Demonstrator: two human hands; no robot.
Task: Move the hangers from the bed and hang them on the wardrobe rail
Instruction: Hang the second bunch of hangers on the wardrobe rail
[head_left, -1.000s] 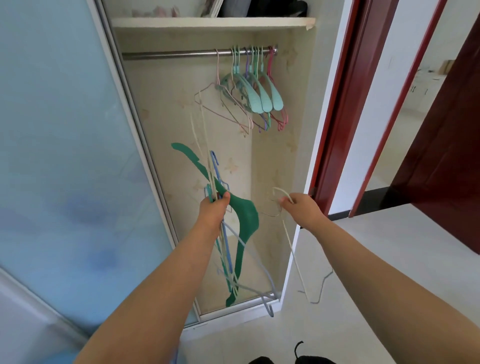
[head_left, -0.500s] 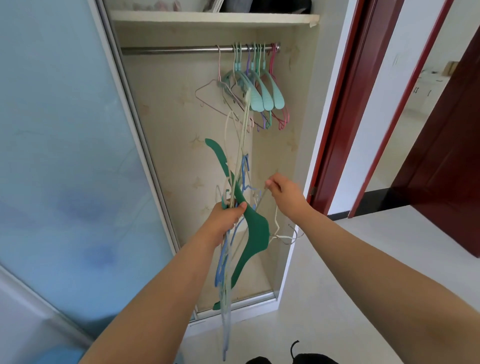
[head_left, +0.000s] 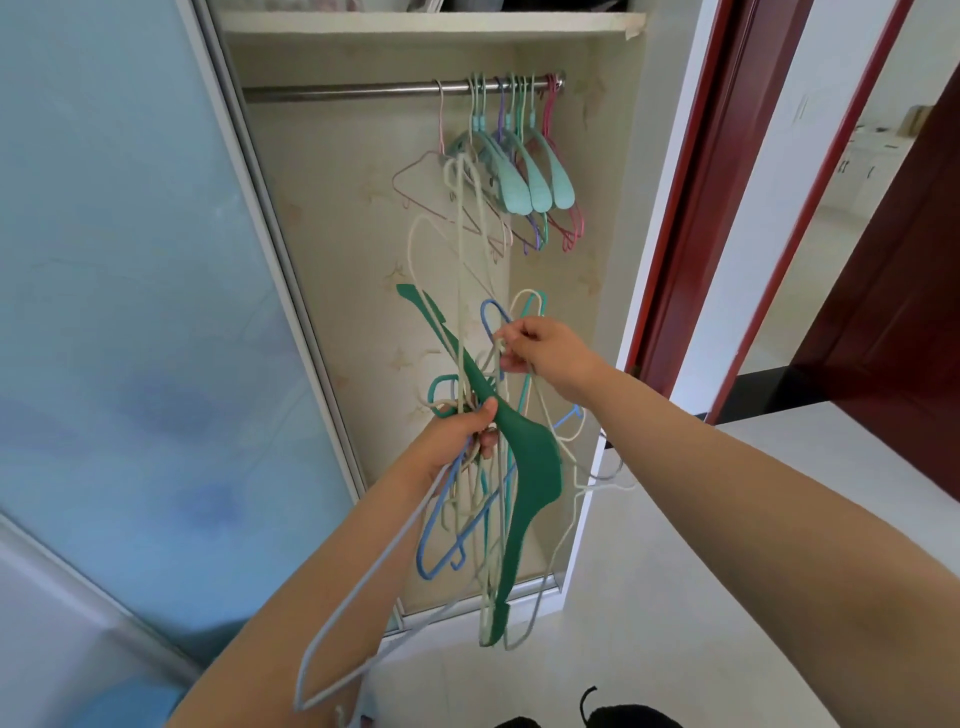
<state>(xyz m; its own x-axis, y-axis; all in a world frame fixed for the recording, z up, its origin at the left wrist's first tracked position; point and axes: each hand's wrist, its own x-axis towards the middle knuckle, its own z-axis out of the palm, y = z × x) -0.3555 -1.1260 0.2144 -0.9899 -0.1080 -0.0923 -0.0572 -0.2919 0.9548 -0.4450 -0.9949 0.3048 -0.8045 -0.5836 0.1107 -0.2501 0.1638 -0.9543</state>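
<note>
A person's left hand (head_left: 462, 434) grips a tangled bundle of hangers (head_left: 498, 467) before the open wardrobe, a dark green hanger (head_left: 530, 467) foremost; the right hand (head_left: 540, 351) pinches a pale hook in the tangle, which hanger unclear; other hangers (head_left: 519, 171) hang on the rail (head_left: 343, 93); the shelf (head_left: 426, 22) contents are cut off.
</note>
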